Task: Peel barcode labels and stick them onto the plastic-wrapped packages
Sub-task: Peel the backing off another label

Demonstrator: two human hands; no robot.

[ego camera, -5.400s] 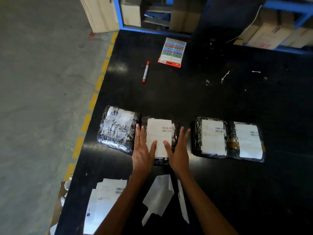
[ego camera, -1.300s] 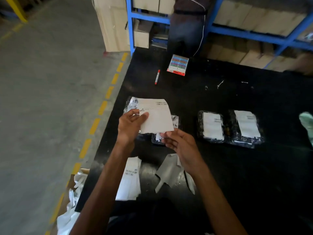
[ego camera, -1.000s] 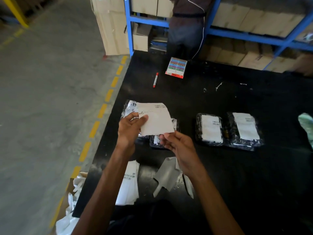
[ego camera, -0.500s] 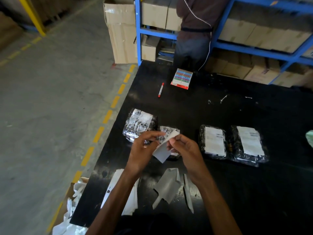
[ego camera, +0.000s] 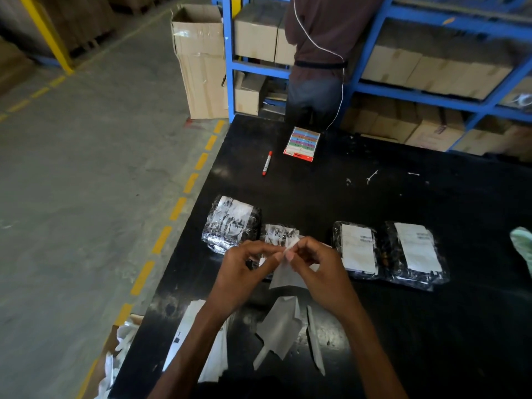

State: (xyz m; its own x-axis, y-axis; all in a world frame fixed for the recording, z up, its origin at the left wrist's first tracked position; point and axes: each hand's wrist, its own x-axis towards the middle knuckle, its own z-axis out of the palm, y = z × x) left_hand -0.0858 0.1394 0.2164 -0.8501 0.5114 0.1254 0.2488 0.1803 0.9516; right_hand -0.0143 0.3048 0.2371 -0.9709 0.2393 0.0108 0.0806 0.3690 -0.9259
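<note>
Both hands raised over the near part of the black table (ego camera: 374,197); left hand (ego camera: 244,272) and right hand (ego camera: 319,272) meeting fingertip to fingertip, pinched together on the top corner of a white paper barcode label sheet (ego camera: 285,276), which hangs down between them; apparently picking the label apart from its backing, though the split itself too small to make out.

Directly beyond the hands, toward 12 o'clock, a small plastic-wrapped package (ego camera: 280,233) with a crinkled white face, partly hidden by the fingers; toward 11 o'clock, touching or just beside it, a larger dark plastic-wrapped package (ego camera: 231,226); toward 2 o'clock, two more wrapped packages (ego camera: 357,249) (ego camera: 414,254) side by side, each already bearing a flat white label.

Long axis of the held label running near to far, matching the packages' labels; larger package at 11 o'clock lying nearer the left hand, so probably a short carry forward and leftward once peeled.

At 6 o'clock, discarded backing paper scraps (ego camera: 280,329); at 7 o'clock, a stack of unpeeled label sheets (ego camera: 201,344); far off at 12 o'clock, a red marker pen (ego camera: 267,163) and a multicoloured sticker pack (ego camera: 302,139).
</note>
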